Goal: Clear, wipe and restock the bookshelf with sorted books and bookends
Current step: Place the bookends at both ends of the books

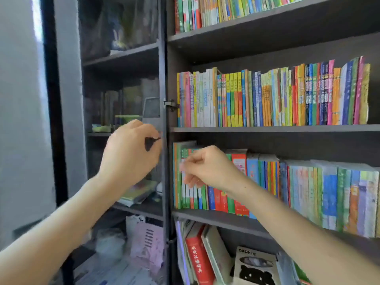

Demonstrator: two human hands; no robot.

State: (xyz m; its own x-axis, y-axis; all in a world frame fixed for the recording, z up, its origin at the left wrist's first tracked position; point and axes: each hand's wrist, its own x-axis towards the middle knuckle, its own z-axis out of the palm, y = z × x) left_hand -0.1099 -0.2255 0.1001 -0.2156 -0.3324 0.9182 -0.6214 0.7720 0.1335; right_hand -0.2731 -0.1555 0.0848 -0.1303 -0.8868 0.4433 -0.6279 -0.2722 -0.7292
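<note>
The left hand (131,149), fingers curled, pinches the edge of the dark-framed glass cabinet door (164,79) at its fingertips, while the right hand (207,167) curls against upright green-spined thin books (185,200), its hold unclear.

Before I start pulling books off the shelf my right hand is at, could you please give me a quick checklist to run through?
1. Firm hold of the right hand on the green books: cannot tell, its curled fingers blur at their tops.
2. The left hand steadying the door frame: cannot tell what it grips.
3. Row on this shelf standing upright: ok.
4. That shelf cleared for wiping: not ok, it is packed full.
5. The red book below standing upright: not ok, it leans.
</note>
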